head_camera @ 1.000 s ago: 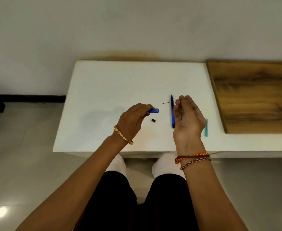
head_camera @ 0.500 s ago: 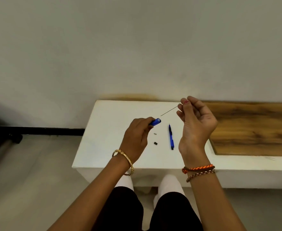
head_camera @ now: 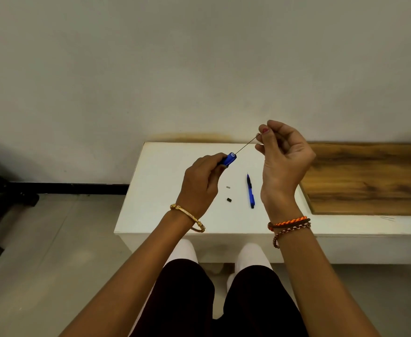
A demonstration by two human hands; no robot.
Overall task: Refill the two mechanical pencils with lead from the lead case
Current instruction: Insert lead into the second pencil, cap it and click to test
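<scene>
Lead (head_camera: 247,144), a hair-thin brittle stick, is pinched at its upper end by the right hand (head_camera: 281,164), its tip at the open end of a blue pencil (head_camera: 228,159) gripped in the left hand (head_camera: 201,184). Any bend would likely snap it. A second pencil (head_camera: 250,191) and two small loose parts (head_camera: 228,193) lie on the white worktop (head_camera: 156,203). No lead case is visible.

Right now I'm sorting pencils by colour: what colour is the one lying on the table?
Blue, clearest in the head view: the pencil.

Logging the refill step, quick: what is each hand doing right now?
Left hand: grips the blue mechanical pencil, open end up.
Right hand: pinches a thin lead, its lower tip at the pencil's opening.
</scene>
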